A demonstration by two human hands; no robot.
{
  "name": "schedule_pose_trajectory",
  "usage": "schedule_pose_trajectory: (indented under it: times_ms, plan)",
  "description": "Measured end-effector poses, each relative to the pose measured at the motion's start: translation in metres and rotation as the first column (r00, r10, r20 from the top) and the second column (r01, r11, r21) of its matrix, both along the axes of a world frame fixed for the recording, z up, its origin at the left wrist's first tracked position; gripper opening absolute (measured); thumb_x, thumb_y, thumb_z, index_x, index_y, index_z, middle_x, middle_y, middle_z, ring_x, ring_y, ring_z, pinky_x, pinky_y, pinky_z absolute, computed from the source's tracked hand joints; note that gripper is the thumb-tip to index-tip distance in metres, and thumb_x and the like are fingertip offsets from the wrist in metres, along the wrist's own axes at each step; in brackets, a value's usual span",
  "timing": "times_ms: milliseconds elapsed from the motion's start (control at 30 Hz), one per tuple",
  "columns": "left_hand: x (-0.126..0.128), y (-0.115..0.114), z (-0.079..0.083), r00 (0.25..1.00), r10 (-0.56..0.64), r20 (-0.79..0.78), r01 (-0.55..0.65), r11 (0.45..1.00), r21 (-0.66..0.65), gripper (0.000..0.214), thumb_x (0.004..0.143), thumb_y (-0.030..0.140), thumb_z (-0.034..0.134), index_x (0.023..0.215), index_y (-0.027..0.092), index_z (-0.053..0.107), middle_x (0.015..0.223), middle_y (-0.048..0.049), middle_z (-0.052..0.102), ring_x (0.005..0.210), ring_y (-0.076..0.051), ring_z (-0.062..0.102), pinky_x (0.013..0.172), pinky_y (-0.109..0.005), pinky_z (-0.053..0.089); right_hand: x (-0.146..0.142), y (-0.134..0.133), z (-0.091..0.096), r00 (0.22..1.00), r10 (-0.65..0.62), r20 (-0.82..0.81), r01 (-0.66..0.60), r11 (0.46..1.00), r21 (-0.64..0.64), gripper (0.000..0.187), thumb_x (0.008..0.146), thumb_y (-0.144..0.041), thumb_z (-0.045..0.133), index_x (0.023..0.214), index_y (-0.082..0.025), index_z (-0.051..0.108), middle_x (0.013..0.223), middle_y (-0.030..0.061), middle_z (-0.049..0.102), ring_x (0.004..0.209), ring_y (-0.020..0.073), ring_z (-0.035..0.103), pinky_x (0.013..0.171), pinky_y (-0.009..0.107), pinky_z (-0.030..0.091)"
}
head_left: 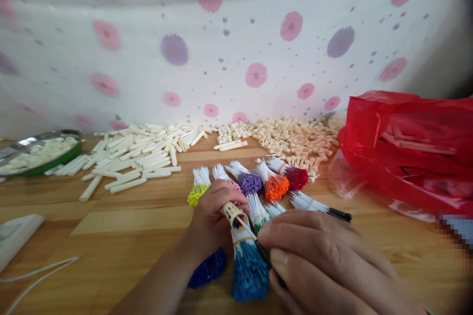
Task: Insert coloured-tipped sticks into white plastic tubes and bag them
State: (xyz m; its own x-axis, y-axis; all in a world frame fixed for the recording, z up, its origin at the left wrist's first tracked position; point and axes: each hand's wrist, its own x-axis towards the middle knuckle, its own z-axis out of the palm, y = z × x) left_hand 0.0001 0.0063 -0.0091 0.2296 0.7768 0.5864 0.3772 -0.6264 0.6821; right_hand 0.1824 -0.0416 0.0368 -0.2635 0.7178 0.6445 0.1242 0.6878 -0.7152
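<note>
My left hand (218, 206) is closed around a cream plastic pen barrel (232, 212), its slotted open end turned toward me. Dark and red bits show inside that opening. In the fingers of my right hand (325, 256) is a thin white pen refill (247, 226) with a dark end, partly hidden by the fingers. Its white tip reaches the barrel's mouth; how deep it goes I cannot tell. Just below lies a banded bundle of blue refills (250, 270). A dark blue bundle (210, 268) sits partly under my left wrist, and a green bundle (258, 211) is between the hands.
Behind are yellow (198, 189), purple (251, 182), orange (276, 186) and dark red bundles (295, 176). Loose barrels (148, 155) and small slotted pieces (295, 138) are heaped along the curtain (221, 59). A metal tray (76, 146) stands left, a red bag (388, 167) right.
</note>
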Motion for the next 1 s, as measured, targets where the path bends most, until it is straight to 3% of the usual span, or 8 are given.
schedule_pose_trajectory:
  times_ms: [33,100,167,300,567,733,1000]
  plan:
    - [0.000,0.000,-0.001,1.000,-0.006,-0.002,0.006,1.000,0.008,0.013,0.081,0.031,0.063,0.079,0.019,0.069,0.073,-0.0030,0.062,0.074,-0.017,0.057,0.067,-0.029,0.046,-0.003,0.000,0.001,0.996,-0.085,0.011,0.082,0.982,0.172,0.011,0.079,-0.028,0.067,0.088,-0.034,0.066,0.083,-0.0024,0.073,0.075,0.0202,0.071,0.068,0.032,0.061]
    - [-0.001,0.001,-0.003,1.000,-0.013,-0.015,0.013,1.000,0.022,0.007,0.081,0.026,0.064,0.080,0.019,0.068,0.074,-0.0022,0.060,0.075,-0.017,0.056,0.067,-0.028,0.045,-0.007,0.001,0.005,0.967,-0.254,-0.007,0.229,0.861,0.454,0.008,0.083,-0.021,0.061,0.086,-0.027,0.066,0.078,-0.0001,0.073,0.068,0.0169,0.070,0.065,0.027,0.060]
    - [-0.001,0.000,-0.004,0.999,-0.004,-0.043,0.005,1.000,0.029,0.004,0.081,0.020,0.064,0.083,0.020,0.067,0.076,-0.0017,0.059,0.077,-0.016,0.055,0.068,-0.028,0.045,-0.008,0.004,0.010,0.953,-0.299,0.048,0.232,0.821,0.522,0.011,0.083,-0.014,0.059,0.085,-0.022,0.065,0.078,0.0013,0.073,0.068,0.0152,0.069,0.067,0.024,0.059]
    - [-0.005,-0.002,-0.004,0.992,0.040,-0.120,-0.034,0.998,0.051,0.010,0.084,0.020,0.058,0.093,0.020,0.063,0.085,-0.0032,0.057,0.084,-0.018,0.053,0.073,-0.030,0.043,-0.005,0.014,0.013,0.967,-0.158,0.201,0.054,0.896,0.441,0.017,0.077,-0.005,0.059,0.090,-0.016,0.063,0.082,0.0059,0.071,0.073,0.0145,0.067,0.069,0.024,0.058]
    - [-0.010,-0.007,0.003,0.951,0.142,-0.274,-0.116,0.987,0.112,0.037,0.093,0.041,0.038,0.120,0.017,0.047,0.104,-0.0089,0.048,0.098,-0.024,0.046,0.084,-0.038,0.039,-0.007,0.032,-0.006,0.956,-0.175,0.234,0.067,0.911,0.406,0.024,0.077,-0.003,0.056,0.099,-0.010,0.065,0.088,0.0110,0.062,0.077,0.0185,0.055,0.066,0.033,0.050]
    - [-0.010,-0.006,0.001,0.917,0.206,-0.341,-0.161,0.975,0.155,0.033,0.093,0.037,0.039,0.116,0.016,0.051,0.101,-0.0088,0.048,0.095,-0.024,0.048,0.082,-0.037,0.040,-0.008,0.038,-0.013,0.951,-0.215,0.223,0.131,0.931,0.340,0.015,0.079,-0.005,0.059,0.089,-0.016,0.064,0.080,0.0050,0.055,0.072,0.0155,0.052,0.062,0.030,0.045]
    - [-0.010,-0.006,-0.001,0.867,0.290,-0.405,-0.198,0.947,0.253,0.028,0.093,0.033,0.042,0.105,0.014,0.058,0.093,-0.0085,0.052,0.087,-0.024,0.051,0.075,-0.037,0.041,-0.009,0.042,-0.015,0.986,-0.061,0.153,0.047,0.994,0.096,0.011,0.082,-0.007,0.057,0.082,-0.017,0.062,0.083,0.0031,0.055,0.078,0.0136,0.053,0.069,0.026,0.045]
